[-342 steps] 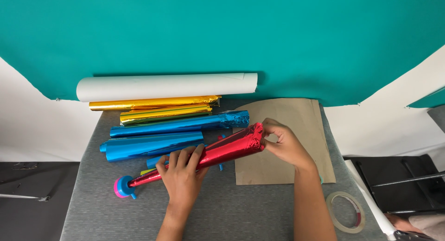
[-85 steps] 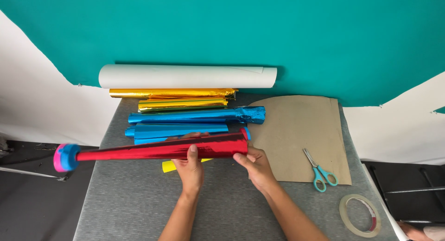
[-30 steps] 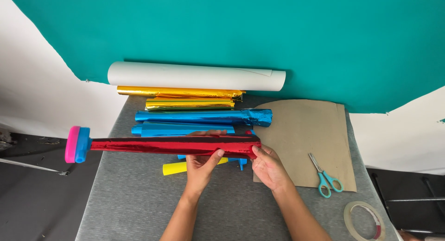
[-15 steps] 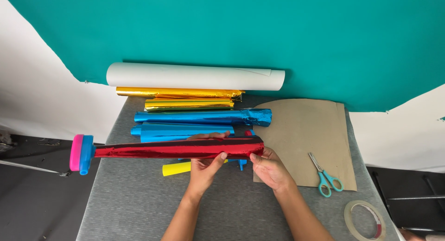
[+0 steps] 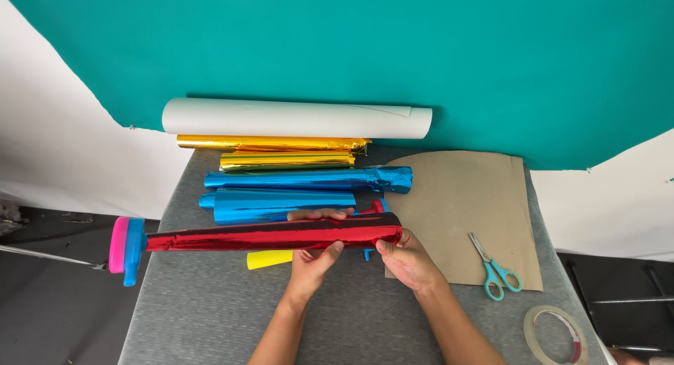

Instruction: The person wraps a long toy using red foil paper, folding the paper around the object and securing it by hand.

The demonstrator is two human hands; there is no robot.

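Observation:
A long object wrapped in shiny red foil [image 5: 274, 235] lies across the grey table [image 5: 203, 316], its pink and blue end [image 5: 125, 248] sticking out past the left edge. My left hand [image 5: 314, 256] grips the red roll from below near its middle, fingers curled over the top. My right hand [image 5: 407, 261] pinches the foil at the roll's right end. A yellow piece [image 5: 269, 259] and a small blue part [image 5: 368, 253] peek out from under the roll.
Behind the red roll lie two blue foil rolls [image 5: 302, 180], two gold foil rolls [image 5: 281, 151] and a large white paper roll [image 5: 295, 118]. A brown cardboard sheet [image 5: 460, 203] carries teal-handled scissors [image 5: 493, 268]. A tape ring [image 5: 554, 335] sits at the right front.
The red roll has shifted slightly right and its pink end dropped lower at the left. My right hand stays pinching the foil at the right end.

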